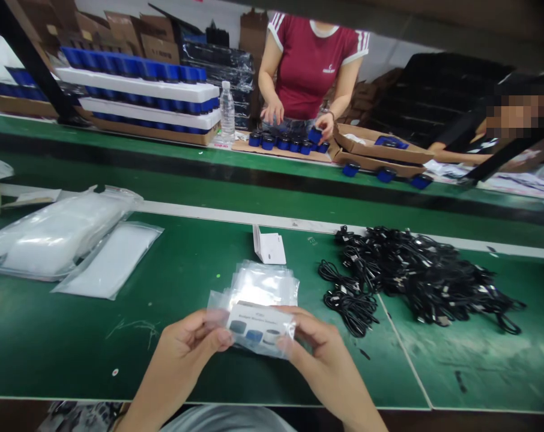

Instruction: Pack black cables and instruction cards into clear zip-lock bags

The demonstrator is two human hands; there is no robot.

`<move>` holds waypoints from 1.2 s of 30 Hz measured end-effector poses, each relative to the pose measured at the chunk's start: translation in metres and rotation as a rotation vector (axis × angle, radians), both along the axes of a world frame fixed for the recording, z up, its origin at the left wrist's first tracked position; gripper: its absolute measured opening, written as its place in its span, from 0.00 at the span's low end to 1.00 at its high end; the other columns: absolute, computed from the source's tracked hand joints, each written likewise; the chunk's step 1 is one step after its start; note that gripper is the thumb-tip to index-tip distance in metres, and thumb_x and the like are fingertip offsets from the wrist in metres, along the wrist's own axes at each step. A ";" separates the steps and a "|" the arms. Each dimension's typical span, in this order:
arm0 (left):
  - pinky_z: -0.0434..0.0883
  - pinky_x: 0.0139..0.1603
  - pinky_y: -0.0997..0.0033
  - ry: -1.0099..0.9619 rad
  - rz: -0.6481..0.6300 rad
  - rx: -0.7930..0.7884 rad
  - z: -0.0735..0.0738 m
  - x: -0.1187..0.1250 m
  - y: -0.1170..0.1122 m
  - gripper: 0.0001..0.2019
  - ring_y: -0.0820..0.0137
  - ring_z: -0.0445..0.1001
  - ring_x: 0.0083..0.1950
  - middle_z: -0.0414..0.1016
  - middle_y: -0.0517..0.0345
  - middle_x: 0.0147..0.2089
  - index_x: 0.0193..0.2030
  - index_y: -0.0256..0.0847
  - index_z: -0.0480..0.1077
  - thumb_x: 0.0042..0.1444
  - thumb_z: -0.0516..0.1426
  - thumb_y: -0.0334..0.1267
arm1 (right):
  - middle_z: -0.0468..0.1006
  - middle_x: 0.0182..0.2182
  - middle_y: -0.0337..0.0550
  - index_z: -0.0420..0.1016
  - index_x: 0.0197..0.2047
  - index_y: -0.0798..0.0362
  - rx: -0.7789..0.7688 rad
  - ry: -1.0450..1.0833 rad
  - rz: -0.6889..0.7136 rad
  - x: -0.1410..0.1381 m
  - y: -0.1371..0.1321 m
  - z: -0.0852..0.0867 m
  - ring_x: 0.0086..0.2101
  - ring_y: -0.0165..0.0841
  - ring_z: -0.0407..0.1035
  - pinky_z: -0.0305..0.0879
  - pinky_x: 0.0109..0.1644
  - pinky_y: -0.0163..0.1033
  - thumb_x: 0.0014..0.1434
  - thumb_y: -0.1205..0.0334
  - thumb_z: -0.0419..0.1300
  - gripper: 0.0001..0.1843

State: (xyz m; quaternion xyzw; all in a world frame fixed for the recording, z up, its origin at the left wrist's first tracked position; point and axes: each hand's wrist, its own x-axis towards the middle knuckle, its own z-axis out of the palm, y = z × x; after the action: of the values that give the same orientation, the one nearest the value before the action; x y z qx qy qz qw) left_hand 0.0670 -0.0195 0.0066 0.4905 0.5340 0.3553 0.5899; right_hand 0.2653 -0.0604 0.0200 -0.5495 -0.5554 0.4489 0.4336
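While fingers (221,339) pinch both ends | bagged card (255,327) between them

Here's the green table (87,351) stretching from side to side, a thin pale seam (404,351) cutting across to its near edge, soft light glinting toward the near right corner! Along the far edge runs a whitish strip (200,215), and beyond it a long green surface (236,191). Dark slanting posts (31,63) rise past both far corners, a dark beam (416,21) hangs overhead, and behind: brown cartons (159,53), dark stacks (434,90), a pale wall (380,57)!
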 end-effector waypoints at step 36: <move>0.77 0.31 0.75 -0.027 0.160 -0.009 -0.002 0.018 -0.013 0.14 0.68 0.77 0.31 0.80 0.61 0.30 0.32 0.42 0.78 0.44 0.63 0.50 | 0.70 0.26 0.39 0.70 0.26 0.54 -0.020 -0.132 -0.037 -0.009 -0.003 -0.010 0.30 0.32 0.66 0.62 0.34 0.35 0.58 0.67 0.54 0.10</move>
State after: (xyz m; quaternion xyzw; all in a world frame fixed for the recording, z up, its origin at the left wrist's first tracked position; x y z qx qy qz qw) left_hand 0.0851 -0.0324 0.0043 0.4389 0.5651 0.4057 0.5688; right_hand 0.2560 -0.0631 0.0098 -0.5924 -0.5681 0.4091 0.3987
